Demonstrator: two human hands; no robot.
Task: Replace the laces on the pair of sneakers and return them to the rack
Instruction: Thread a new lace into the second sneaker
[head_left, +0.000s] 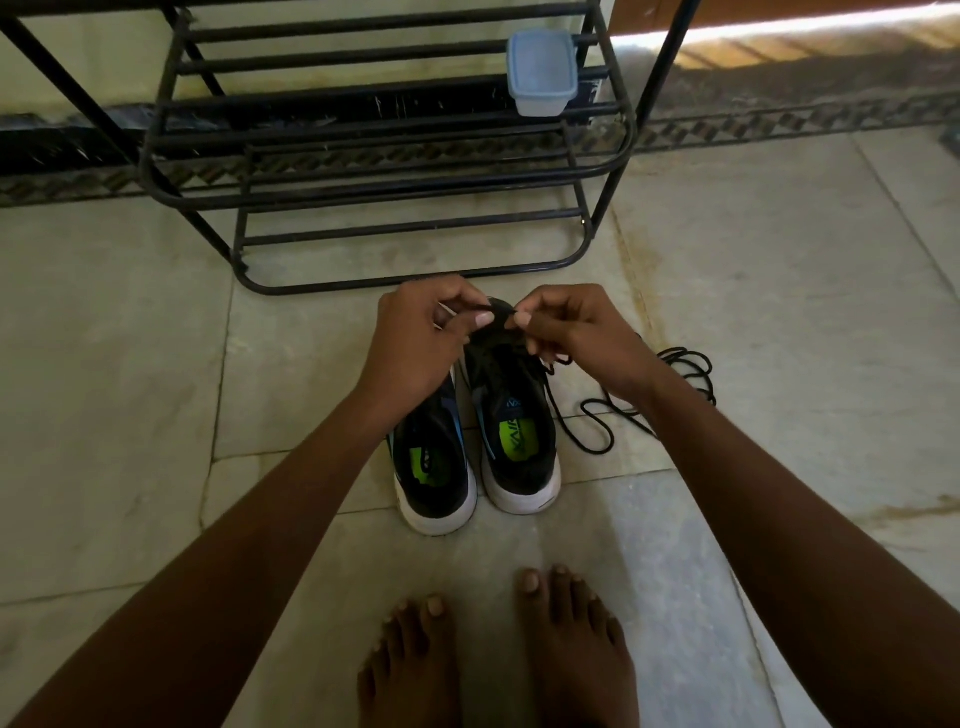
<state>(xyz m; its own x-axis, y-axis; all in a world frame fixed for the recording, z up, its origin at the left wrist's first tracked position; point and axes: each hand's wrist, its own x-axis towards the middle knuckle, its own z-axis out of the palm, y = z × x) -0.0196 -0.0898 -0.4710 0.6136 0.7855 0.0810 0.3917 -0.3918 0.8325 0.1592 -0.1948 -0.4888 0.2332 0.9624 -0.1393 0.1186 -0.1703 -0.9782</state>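
Note:
Two black sneakers with white soles and green insoles stand side by side on the floor, the left sneaker (435, 467) and the right sneaker (519, 436), toes pointing away from me. My left hand (421, 343) and my right hand (576, 338) meet over the toe end of the right sneaker. Each pinches a black lace between thumb and fingers. A loose black lace (675, 384) trails in loops on the floor to the right of that shoe. The toes of both sneakers are hidden by my hands.
A black metal shoe rack (395, 182) stands just beyond the sneakers, with a pale blue lidded plastic box (542, 73) on an upper shelf. My bare feet (498, 660) are on the tiled floor below the shoes.

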